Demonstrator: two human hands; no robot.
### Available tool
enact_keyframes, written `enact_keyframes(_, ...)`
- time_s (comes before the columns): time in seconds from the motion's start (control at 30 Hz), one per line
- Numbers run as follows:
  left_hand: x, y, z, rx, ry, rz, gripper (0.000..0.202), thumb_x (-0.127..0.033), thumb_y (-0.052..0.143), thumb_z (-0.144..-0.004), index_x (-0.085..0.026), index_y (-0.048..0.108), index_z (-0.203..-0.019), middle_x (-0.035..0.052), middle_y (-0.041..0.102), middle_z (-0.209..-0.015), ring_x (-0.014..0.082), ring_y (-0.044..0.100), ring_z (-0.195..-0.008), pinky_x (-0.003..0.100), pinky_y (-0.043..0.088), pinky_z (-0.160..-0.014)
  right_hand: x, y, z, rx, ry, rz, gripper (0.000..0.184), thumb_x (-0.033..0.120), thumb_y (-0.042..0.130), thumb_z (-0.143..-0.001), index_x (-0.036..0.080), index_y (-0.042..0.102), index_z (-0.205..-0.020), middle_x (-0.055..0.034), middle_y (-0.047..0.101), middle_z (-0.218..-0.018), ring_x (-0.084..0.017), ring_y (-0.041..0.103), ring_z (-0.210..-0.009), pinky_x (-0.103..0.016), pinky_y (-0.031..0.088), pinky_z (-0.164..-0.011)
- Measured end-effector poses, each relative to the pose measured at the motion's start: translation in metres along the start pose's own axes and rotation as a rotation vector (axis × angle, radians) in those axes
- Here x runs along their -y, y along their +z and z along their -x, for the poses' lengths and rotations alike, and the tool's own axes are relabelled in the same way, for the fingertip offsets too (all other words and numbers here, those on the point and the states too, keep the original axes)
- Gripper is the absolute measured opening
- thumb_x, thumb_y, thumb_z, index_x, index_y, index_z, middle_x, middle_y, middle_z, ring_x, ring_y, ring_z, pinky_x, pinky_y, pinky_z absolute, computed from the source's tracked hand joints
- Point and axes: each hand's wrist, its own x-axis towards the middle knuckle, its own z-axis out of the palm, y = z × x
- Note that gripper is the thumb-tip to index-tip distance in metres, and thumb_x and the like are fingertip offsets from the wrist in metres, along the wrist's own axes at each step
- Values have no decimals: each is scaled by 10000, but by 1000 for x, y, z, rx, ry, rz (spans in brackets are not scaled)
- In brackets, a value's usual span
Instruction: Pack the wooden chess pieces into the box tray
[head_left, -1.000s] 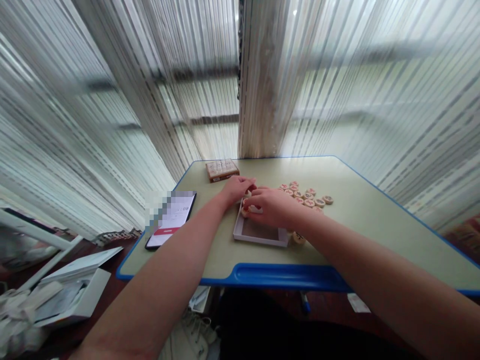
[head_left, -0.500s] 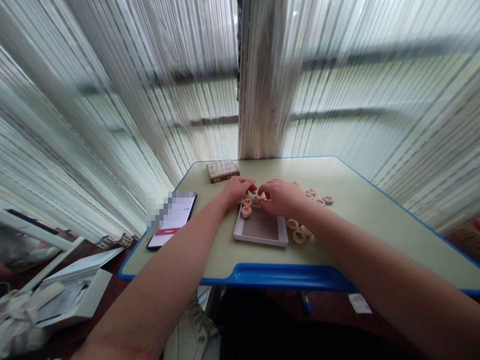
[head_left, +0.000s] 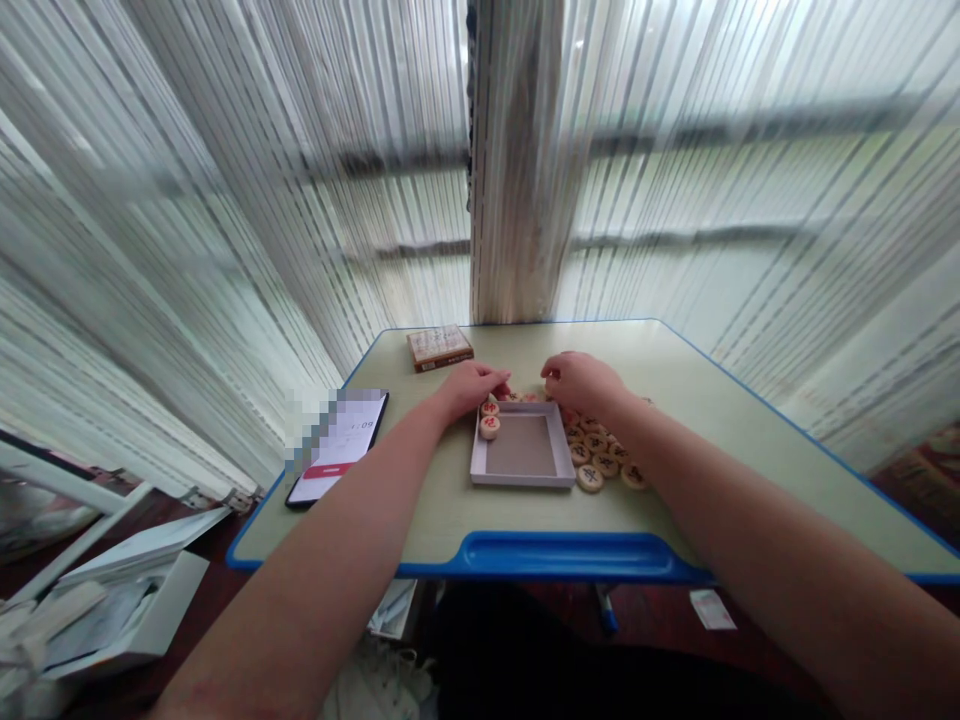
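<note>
A shallow white box (head_left: pixel 523 480) with a brown floor lies on the table (head_left: pixel 675 350) in front of me. Two round wooden chess discs (head_left: pixel 489 427) with red marks sit in its far left corner. My left hand (head_left: pixel 469 385) rests at the box's far left corner, fingers curled over a disc there. My right hand (head_left: pixel 581 380) hovers at the far right corner, fingers pinched together; what they hold is hidden. Several more wooden discs (head_left: pixel 600 462) lie loose on the table right of the box, under my right wrist.
A phone (head_left: pixel 337 445) with a lit screen lies at the table's left edge. A small brown printed box (head_left: pixel 439 346) sits at the far side. Striped curtains hang behind. Open white cartons (head_left: pixel 112 600) and papers lie on the floor to the left.
My right hand has lifted off the box and drawn back to its far right corner, uncovering the box floor and the two discs. The left hand has barely moved.
</note>
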Motion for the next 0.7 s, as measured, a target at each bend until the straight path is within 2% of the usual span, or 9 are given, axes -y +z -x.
enact_keyframes(0.13,-1,1,1,40,-21,41,345,-409,550,-755,-114,687,-639,45,653,-623,94,482,-522,237,366,-539,-8,0,0,26,8,31,316,255,489,-746,212,692,-984,-92,648,-1077,-228,601,-897,-305,451,-724)
enact_keyframes(0.33,-3,1,1,36,-22,24,338,-398,551,-756,-113,677,-626,45,652,-621,91,479,-519,239,364,-548,2,-2,4,33,-18,32,307,286,449,-786,238,715,-931,-75,661,-1043,-210,602,-886,-283,449,-726)
enact_keyframes(0.57,-3,2,2,23,-22,-13,336,-404,545,-758,-129,678,-619,42,654,-622,97,474,-517,245,358,-542,-4,-8,2,65,186,22,308,273,489,-766,206,709,-969,-109,695,-956,-230,627,-848,-305,462,-703)
enact_keyframes(0.7,-3,3,2,9,-20,-33,342,-411,530,-761,-131,683,-636,40,657,-632,96,455,-510,244,346,-525,-4,-8,2,68,163,26,308,262,509,-757,222,703,-993,-106,682,-1015,-227,623,-882,-309,461,-730)
